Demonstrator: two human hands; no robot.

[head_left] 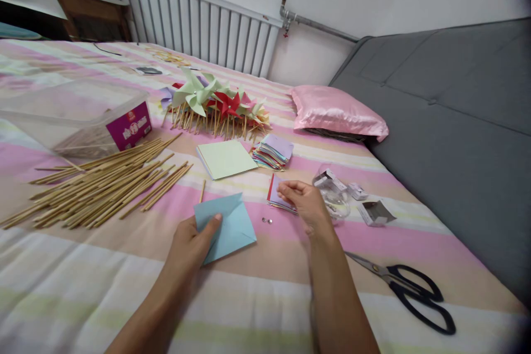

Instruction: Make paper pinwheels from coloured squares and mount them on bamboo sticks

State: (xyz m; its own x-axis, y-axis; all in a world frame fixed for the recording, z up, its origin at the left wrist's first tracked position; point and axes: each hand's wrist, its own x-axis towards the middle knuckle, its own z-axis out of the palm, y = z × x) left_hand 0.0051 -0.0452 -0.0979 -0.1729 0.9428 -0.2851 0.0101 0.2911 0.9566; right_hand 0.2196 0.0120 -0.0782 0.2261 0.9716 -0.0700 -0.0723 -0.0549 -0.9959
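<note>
While our left hand (191,243) pins the folded blue paper (227,225) to the striped bedsheet (83,282), thumb on top and fingers closed under its near edge, our right hand (305,203) is pinched loosely shut over a small stack of coloured squares (277,197); whether it has a sheet or a pin between the fingertips we cannot tell. Two small metal pins (266,220) lie on the sheet between the hands, just beside the blue paper. In our judgement the fold wants holding flat with the corners kept aligned, and the thumb should stay clear of the centre. The bamboo sticks (99,185) lie well to the left, the finished pinwheels (218,102) beyond, and the scissors (410,287) near the right forearm, blades shut.
</note>
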